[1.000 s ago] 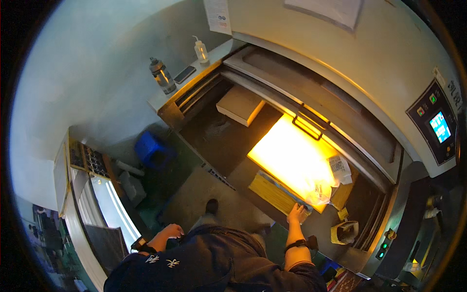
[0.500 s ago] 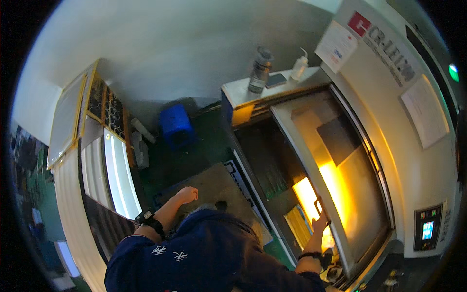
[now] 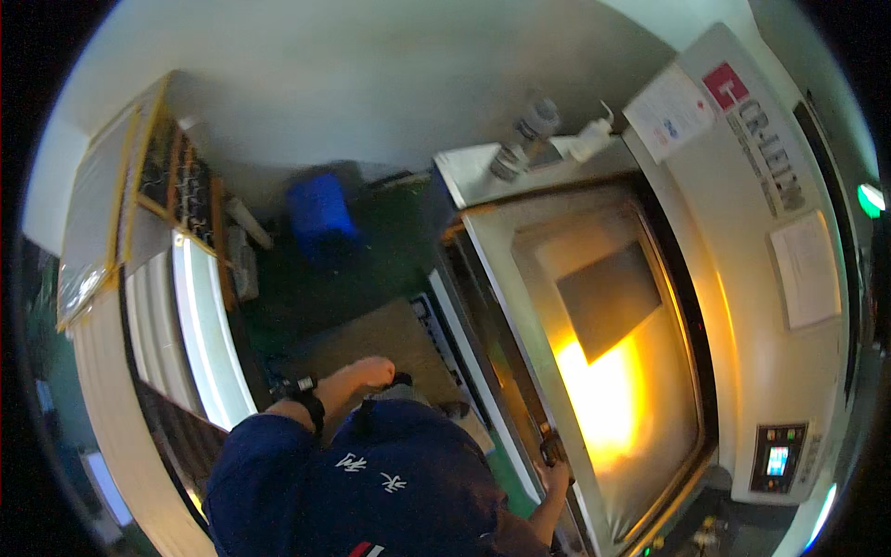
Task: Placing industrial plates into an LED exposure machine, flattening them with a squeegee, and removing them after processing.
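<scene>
My right hand (image 3: 555, 479) is closed on the dark handle (image 3: 551, 449) at the edge of the machine's sliding door (image 3: 520, 357). The door has a large window glowing yellow, with a dark square patch (image 3: 613, 299) on it. Only a narrow dark gap shows along the door's left edge. In front of my body, my left hand (image 3: 374, 371) hangs over the mat with its fingers curled in and nothing visible in them. A black strapped device (image 3: 303, 397) is on my left wrist.
A clear bottle (image 3: 524, 139) and a white squeeze bottle (image 3: 591, 139) stand on the machine's top ledge. The control panel (image 3: 778, 459) is at the right. A blue stool (image 3: 320, 215) stands by the wall, and a rack with a lit panel (image 3: 212, 330) is at my left.
The door has slid left with my right hand on its handle, covering the opening that showed the machine's lit interior. My left hand has stayed near my body.
</scene>
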{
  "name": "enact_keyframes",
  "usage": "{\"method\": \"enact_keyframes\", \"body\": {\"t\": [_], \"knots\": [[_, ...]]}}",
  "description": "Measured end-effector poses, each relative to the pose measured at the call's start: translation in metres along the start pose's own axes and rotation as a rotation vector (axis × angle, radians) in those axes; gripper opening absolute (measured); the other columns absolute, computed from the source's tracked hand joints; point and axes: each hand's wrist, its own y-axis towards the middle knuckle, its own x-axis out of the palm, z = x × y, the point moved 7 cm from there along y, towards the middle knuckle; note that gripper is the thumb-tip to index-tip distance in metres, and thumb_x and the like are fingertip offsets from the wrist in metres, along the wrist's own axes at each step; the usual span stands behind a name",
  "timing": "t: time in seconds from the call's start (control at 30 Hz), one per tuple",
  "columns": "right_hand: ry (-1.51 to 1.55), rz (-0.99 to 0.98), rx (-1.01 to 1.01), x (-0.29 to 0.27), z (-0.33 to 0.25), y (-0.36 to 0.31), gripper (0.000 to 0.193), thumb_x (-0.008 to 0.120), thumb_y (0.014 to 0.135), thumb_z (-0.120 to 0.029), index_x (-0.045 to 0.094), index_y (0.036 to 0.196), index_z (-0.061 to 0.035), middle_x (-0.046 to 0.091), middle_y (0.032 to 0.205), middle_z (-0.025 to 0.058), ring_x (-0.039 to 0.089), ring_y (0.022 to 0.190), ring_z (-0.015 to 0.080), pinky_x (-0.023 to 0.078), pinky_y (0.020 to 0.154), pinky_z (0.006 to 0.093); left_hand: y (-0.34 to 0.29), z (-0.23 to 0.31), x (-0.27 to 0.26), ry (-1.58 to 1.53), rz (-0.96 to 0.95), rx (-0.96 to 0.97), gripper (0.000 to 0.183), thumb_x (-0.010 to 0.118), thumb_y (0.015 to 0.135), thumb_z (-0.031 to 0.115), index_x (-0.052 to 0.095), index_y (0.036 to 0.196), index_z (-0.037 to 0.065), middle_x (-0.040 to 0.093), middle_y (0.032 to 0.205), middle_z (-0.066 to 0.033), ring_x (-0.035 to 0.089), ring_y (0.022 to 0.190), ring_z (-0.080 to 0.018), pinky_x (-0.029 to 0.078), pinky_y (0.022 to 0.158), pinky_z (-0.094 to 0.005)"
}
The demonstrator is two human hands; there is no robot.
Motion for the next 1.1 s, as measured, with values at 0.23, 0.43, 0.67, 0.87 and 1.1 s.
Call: {"method": "enact_keyframes", "body": {"t": [0.23,0.43,0.67,0.87,1.1], "knots": [[-0.030,0.257,0.116,-0.237,-0.065,-0.058,0.040,0.080,0.069,-0.042,0.070,0.076,-0.0035,0.067,0.068,0.0144,0.065,0.066,0.0363,0.052,0.065,0.0456,0.059,0.071,-0.075,-0.028,0.150,0.071,0.019,0.052,0.089,0.019,0.068,0.094,0.011,0.070,0.096,-0.0121,0.064,0.094,-0.0316,0.049,0.083,-0.0449],[-0.223,1.106,-0.300,-0.358,-0.097,-0.080,0.016,0.078,0.066,-0.012,0.065,0.076,-0.0138,0.059,0.064,0.0020,0.056,0.060,0.0230,0.043,0.062,0.0369,0.110,0.186,-0.082,-0.225,0.199,0.115,0.016,0.050,0.086,0.012,0.065,0.089,0.007,0.064,0.077,-0.0097,0.063,0.074,-0.0249,0.049,0.067,-0.0406],[-0.534,1.482,-0.426,-0.415,-0.100,-0.081,0.022,0.076,0.083,-0.032,0.067,0.087,-0.0130,0.064,0.078,0.0026,0.061,0.070,0.0229,0.045,0.068,0.0377,0.148,0.297,-0.045,-0.367,0.076,0.360,0.017,0.049,0.084,0.006,0.065,0.088,0.005,0.059,0.071,-0.0064,0.056,0.064,-0.0165,0.045,0.060,-0.0347],[-0.410,1.252,-0.375,-0.470,-0.095,-0.058,0.026,0.075,0.082,-0.033,0.069,0.094,-0.0115,0.068,0.088,0.0072,0.065,0.079,0.0274,0.050,0.076,0.0430,0.230,0.346,-0.116,0.008,0.622,0.320,0.049,0.065,0.088,0.033,0.054,0.128,0.006,0.059,0.128,-0.0181,0.056,0.120,-0.0312,0.046,0.094,-0.0426],[-0.337,1.017,-0.293,-0.514,-0.085,-0.031,0.033,0.076,0.079,-0.030,0.068,0.103,-0.0083,0.069,0.091,0.0112,0.066,0.082,0.0319,0.051,0.079,0.0453,0.293,0.377,-0.110,0.362,0.635,-0.246,0.109,0.061,0.076,0.072,0.019,0.155,0.011,0.006,0.161,-0.0208,0.003,0.149,-0.0399,0.006,0.116,-0.0572]]}}
